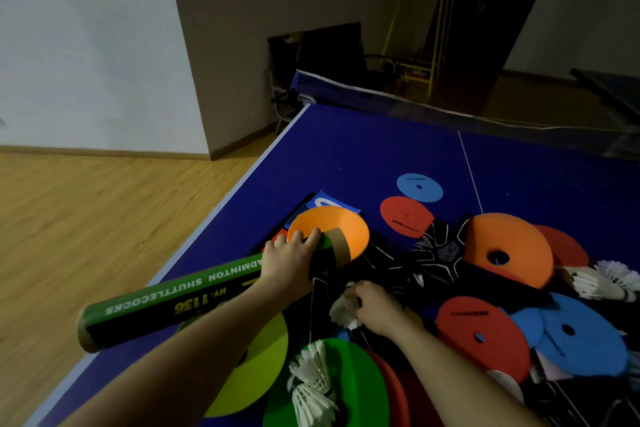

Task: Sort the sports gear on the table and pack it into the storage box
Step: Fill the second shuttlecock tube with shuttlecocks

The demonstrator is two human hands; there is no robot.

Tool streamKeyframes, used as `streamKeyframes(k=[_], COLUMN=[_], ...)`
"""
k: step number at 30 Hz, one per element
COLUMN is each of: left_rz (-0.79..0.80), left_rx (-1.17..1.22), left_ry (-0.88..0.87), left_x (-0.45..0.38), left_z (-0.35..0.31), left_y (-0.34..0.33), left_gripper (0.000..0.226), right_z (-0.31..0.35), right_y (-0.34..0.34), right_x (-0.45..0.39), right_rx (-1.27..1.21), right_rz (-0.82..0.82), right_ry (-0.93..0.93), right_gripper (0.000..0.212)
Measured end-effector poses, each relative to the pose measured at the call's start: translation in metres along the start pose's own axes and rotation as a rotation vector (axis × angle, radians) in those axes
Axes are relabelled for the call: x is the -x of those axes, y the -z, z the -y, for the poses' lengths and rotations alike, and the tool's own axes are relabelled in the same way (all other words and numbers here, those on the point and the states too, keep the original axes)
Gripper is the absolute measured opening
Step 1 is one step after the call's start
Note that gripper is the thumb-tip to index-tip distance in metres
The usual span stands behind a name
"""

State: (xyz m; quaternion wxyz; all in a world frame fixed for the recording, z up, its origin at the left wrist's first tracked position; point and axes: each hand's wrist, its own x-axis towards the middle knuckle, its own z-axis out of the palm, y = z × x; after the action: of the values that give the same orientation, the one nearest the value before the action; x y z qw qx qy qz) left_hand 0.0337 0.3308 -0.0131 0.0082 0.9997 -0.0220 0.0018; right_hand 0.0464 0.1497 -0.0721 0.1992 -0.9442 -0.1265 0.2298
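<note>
A: From the head view, which step are you on?

B: Gathering shuttlecocks, I judge. Your left hand [291, 262] is wrapped round the green shuttlecock tube [166, 298] near its open end, held above the bench [363, 152]; your right hand [375, 308] pinches a white shuttlecock [343, 312] over the black mesh bag [436, 253].

A: And next?

B: Line the shuttlecock's cork up with the tube mouth and slide it in. More shuttlecocks [311, 388] wait on the green disc cone [349, 388]. No storage box shows.

shuttlecock [343, 312]: half hidden by right hand [375, 310] | floor: blurred
</note>
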Motion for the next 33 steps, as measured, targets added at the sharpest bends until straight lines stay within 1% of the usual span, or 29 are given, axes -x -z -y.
streamKeyframes(k=[1,2,3,5,7,10,12,14,16,20,23,24,26,27,29,33], left_rz=[0.003,0.004,0.005,0.001,-0.013,-0.006,0.001,-0.007,-0.019,-0.038,-0.081,-0.091,-0.097,-0.099,-0.103,-0.102], left_rx=[0.001,0.001,-0.001,-0.011,-0.011,-0.020,-0.022,-0.025,-0.033,-0.060,-0.058,-0.055,-0.047,-0.051,-0.057,-0.059], left_ry=[0.000,0.001,0.002,0.006,0.011,0.029,0.039,0.041,0.031,-0.011,-0.024,-0.021,-0.006,-0.001,0.013,0.023], left_x=[0.002,0.003,0.005,0.008,0.011,0.019,0.024,0.028,0.030,0.039,0.044,0.046,0.052,0.055,0.061,0.069], left_z=[0.000,0.000,-0.001,-0.004,-0.008,-0.016,-0.022,-0.026,-0.031,-0.054,-0.068,-0.070,-0.076,-0.078,-0.081,-0.073], left_y=[-0.001,-0.001,-0.002,0.000,0.004,0.010,0.014,0.018,0.022,0.029,0.032,0.033,0.035,0.036,0.038,0.043], left_gripper=[0.095,0.094,0.094,0.093,0.092,0.092,0.091,0.090,0.090,0.091,0.089,0.088,0.086,0.086,0.086,0.089], right_z=[0.000,0.001,0.004,0.008,0.007,0.008,0.008,0.008,0.007,0.008,0.010,0.012,0.015,0.016,0.022,0.033], right_y=[0.001,0.002,0.004,0.007,0.012,0.028,0.040,0.049,0.056,0.065,0.064,0.063,0.062,0.063,0.064,0.061], right_x=[0.002,0.004,0.008,0.015,0.022,0.026,0.028,0.031,0.035,0.047,0.056,0.059,0.067,0.071,0.079,0.083], right_rx=[0.027,0.058,0.073,0.007,-0.160,-0.532,-0.731,-0.910,-1.035,-1.073,-1.219,-1.282,-1.352,-1.332,-1.244,-1.071], right_rz=[-0.019,-0.072,-0.157,-0.368,-0.532,-0.685,-0.764,-0.788,-0.781,-0.674,-0.513,-0.449,-0.313,-0.251,-0.181,-0.135], right_ry=[0.007,0.010,0.000,-0.026,-0.058,-0.142,-0.218,-0.249,-0.248,-0.215,-0.213,-0.218,-0.209,-0.183,-0.125,-0.098], right_gripper=[0.034,0.034,0.033,0.029,0.025,0.024,0.024,0.022,0.021,0.024,0.020,0.024,0.040,0.046,0.050,0.055])
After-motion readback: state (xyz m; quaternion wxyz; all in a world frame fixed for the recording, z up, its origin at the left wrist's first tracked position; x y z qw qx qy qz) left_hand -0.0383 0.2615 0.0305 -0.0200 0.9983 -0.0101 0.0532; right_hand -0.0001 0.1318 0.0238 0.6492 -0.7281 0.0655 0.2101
